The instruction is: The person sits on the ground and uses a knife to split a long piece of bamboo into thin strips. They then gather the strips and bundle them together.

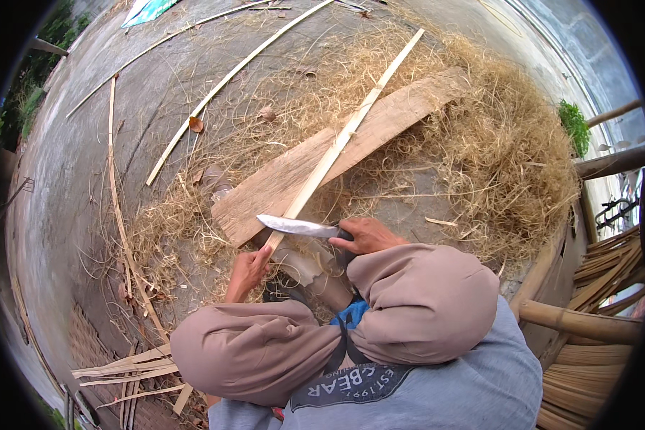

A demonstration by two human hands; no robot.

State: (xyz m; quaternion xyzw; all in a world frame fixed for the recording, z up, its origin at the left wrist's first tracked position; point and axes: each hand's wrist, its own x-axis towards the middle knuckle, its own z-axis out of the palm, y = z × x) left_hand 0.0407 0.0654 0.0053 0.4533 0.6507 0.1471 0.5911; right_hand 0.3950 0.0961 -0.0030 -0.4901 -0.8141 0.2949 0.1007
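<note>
My left hand [249,273] is closed around the near end of a long pale bamboo strip [342,137]. The strip slants away to the upper right, lying across a wide wooden board [279,180]. In my right hand [370,235] is a knife [297,226] with a dark handle, its fingers wrapped round the grip. The broad blade points left and crosses over the strip, just beyond my left hand. Whether its edge bites into the strip I cannot tell. Both hands are low, between and ahead of my bent knees.
Curly shavings [505,154] heap up right of the board and scatter around it. More strips [229,75] lie on the concrete floor at the left, with cut pieces [132,369] near my left knee. Bamboo poles [580,320] and bundled strips [588,383] stand at the right.
</note>
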